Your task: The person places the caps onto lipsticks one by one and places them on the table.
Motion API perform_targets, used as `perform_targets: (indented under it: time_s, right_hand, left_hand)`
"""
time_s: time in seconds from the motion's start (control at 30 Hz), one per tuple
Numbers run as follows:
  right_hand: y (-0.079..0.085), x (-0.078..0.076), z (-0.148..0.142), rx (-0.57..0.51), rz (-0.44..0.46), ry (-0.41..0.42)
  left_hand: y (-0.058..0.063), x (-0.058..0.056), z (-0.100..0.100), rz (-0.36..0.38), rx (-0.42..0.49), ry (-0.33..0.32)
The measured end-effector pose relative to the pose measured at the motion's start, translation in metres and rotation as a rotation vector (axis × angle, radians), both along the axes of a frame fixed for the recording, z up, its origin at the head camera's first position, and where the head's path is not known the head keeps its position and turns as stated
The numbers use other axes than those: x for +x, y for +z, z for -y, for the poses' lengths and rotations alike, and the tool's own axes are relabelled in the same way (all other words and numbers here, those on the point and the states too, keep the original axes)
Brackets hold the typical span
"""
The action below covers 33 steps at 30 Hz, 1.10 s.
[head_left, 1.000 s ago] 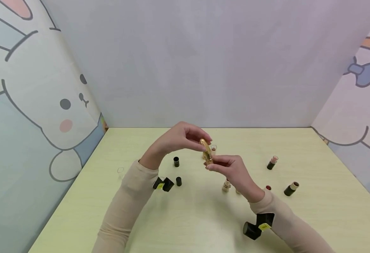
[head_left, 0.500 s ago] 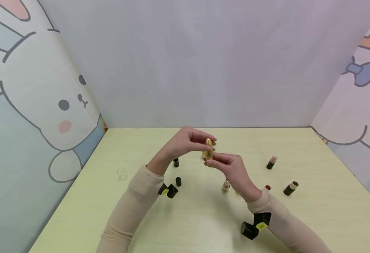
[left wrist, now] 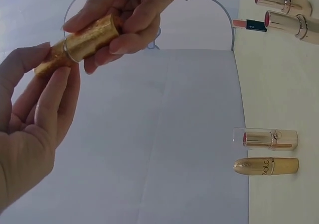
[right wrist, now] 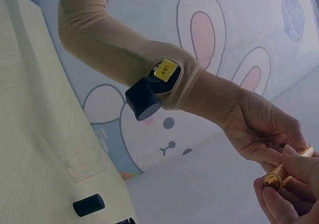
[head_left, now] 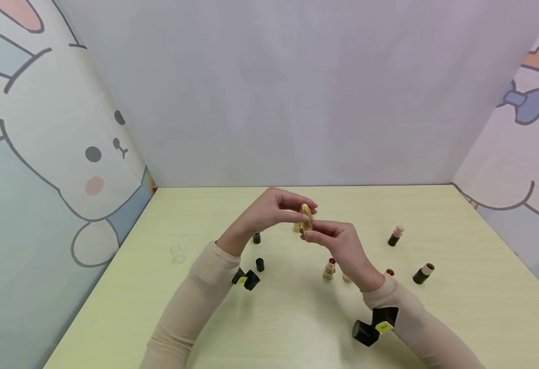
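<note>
Both hands hold a gold lipstick tube (head_left: 306, 211) above the middle of the table, nearly upright in the head view. My left hand (head_left: 267, 210) pinches its rounded upper end between thumb and fingers. Lower down, my right hand (head_left: 340, 243) grips the base. The left wrist view shows the gold lipstick (left wrist: 92, 37) with a bright ring between the two halves and fingers at both ends. In the right wrist view, its round end face (right wrist: 272, 180) points toward the camera. Behind the hands stands a second gold lipstick (left wrist: 266, 166), beside a clear-capped lipstick (left wrist: 269, 139).
Two black caps (head_left: 260, 264) stand left of centre, and faint clear caps (head_left: 177, 254) lie further left. Uncapped lipsticks (head_left: 329, 268) stand below my right hand. Black-based lipsticks (head_left: 423, 273) are on the right. A grey-white wall (head_left: 297, 102) rises behind the table.
My left hand has moved slightly right and the gold lipstick has gone from tilted to nearly upright. The hands are closer together, with less of the base showing.
</note>
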State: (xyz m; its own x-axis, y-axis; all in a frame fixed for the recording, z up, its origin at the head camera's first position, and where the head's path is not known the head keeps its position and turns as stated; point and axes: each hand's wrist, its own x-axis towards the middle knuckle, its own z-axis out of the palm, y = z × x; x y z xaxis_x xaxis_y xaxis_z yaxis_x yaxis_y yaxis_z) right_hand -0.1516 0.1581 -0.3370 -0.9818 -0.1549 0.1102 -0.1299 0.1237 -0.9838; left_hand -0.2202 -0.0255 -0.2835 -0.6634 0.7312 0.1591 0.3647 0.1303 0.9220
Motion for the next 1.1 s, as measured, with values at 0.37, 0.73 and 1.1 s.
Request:
perform_targets:
  time_s: [0.37, 0.73, 1.1]
  right_hand:
    - [0.002, -0.002, 0.001, 0.056, 0.043, 0.046]
    - [0.025, -0.031, -0.021, 0.316, 0.028, 0.003]
    - [0.002, -0.09, -0.052, 0.796, 0.01, 0.033]
  left_hand:
    - [0.002, -0.006, 0.005, 0.069, -0.03, -0.047]
    - [0.025, -0.009, 0.028, 0.088, 0.088, 0.14]
    - [0.021, -0.007, 0.05, 0.098, 0.09, 0.16]
